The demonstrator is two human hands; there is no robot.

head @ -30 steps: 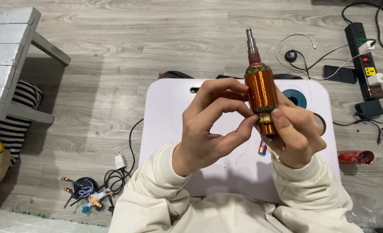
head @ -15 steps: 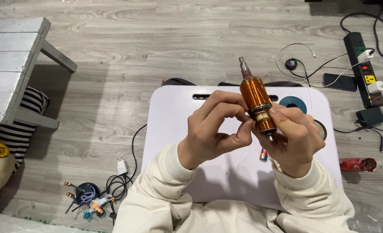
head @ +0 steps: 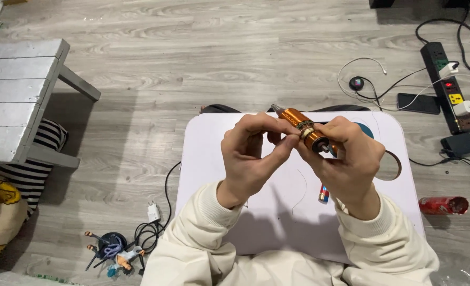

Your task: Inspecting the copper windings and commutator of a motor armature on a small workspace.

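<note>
Copper-wound motor rotor (head: 303,130) now tilted flatter than before, gripped by right hand (head: 346,159); left hand (head: 251,153) pinching its ring.

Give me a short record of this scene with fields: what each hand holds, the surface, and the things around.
Left hand: fingertips on the copper-wound rotor
Right hand: grips the rotor's lower end
Rotor pose: tilted, shaft tip pointing up-left
Surface: white lap table
On table: small cylinder, kind unclear
Floor: power strip, red can, phone
</note>
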